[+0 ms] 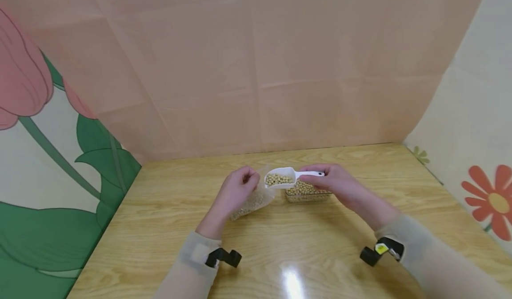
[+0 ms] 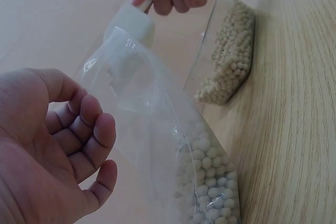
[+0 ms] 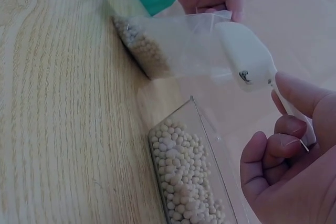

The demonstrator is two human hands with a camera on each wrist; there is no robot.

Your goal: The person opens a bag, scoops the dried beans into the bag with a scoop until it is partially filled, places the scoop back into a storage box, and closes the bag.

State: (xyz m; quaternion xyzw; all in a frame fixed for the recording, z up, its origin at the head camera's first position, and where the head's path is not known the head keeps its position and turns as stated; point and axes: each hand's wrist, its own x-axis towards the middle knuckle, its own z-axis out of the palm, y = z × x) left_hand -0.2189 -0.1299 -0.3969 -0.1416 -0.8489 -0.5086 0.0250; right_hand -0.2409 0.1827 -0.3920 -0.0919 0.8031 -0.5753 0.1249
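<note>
My left hand (image 1: 235, 191) pinches the top edge of a clear plastic bag (image 1: 262, 196) and keeps its mouth up. Pale round soybeans (image 2: 212, 182) fill the bag's bottom, which rests on the table. With thumb and fingers, my right hand (image 1: 335, 180) grips the handle of a white scoop (image 1: 289, 173). Soybeans lie in the scoop's bowl, which is held about level at the bag's mouth. In the right wrist view, the underside of the scoop (image 3: 245, 51) overlaps the bag's opening. Below my right hand stands a clear rectangular container (image 1: 307, 198) of soybeans.
A wood-grain table (image 1: 256, 254) carries the bag and the container. Behind it hangs a pinkish backdrop (image 1: 256, 77). Flower-patterned walls flank it on the left (image 1: 44, 165) and right (image 1: 472, 125). Each wrist wears a black camera mount (image 1: 224, 257).
</note>
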